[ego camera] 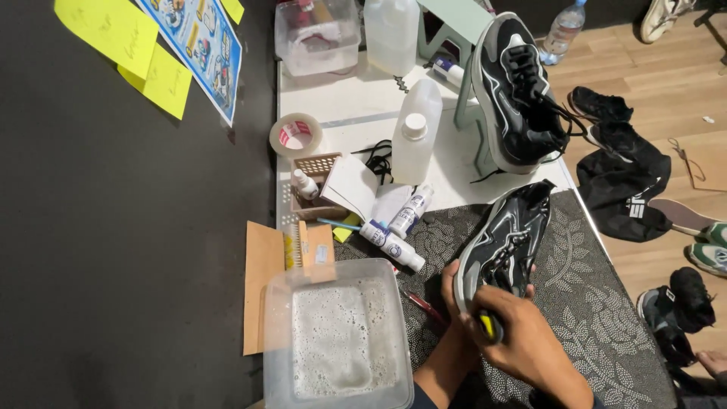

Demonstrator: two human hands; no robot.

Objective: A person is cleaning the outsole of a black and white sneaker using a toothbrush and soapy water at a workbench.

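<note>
Head view | 2 hands: left (462,291) fingers grip 1 black shoe (503,242) | right (530,344) fingers grip brush (488,324)

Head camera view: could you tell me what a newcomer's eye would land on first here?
Probably the black sneaker low in the middle, gripped by the left hand while the right hand presses a yellow-handled tool against it. Next, the tub of foamy water at bottom left, and a second sneaker perched above.
</note>
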